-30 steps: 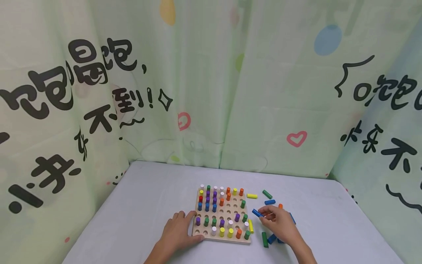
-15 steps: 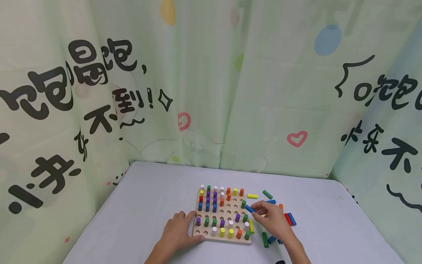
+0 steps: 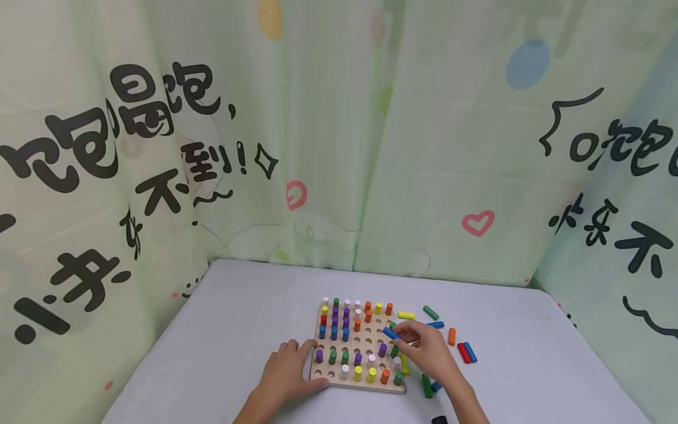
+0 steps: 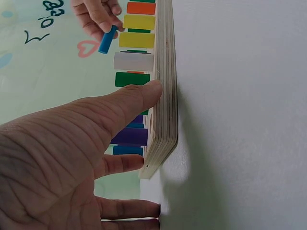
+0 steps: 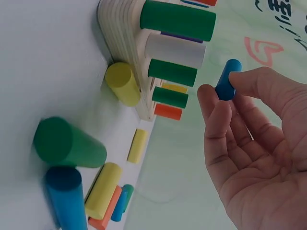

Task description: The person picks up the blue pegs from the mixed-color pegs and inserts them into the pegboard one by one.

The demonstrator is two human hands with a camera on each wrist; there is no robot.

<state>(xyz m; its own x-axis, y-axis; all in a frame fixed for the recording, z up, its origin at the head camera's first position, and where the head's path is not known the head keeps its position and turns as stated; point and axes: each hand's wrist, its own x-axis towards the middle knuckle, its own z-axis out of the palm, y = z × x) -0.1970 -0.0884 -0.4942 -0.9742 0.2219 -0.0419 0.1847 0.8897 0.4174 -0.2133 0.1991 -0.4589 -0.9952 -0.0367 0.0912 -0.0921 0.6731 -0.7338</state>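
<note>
A wooden pegboard lies on the table, with rows of coloured pegs standing in many of its holes. My left hand rests at its near left corner; in the left wrist view the straight thumb touches the layered edge and the fingers extend along the side. Between thumb and fingertips, my right hand pinches a blue peg. That peg is tilted over the right part of the board, close to a green peg in the right-hand column. Bare holes show in the board's middle and right area.
Loose pegs lie right of the board: a yellow peg, a green peg, an orange peg, a red peg and several more. A near green peg lies beside a blue one. Printed curtains surround the table.
My right hand has moved left with the blue peg, from beside the board to over its right part. The left hand has stayed at the corner.
</note>
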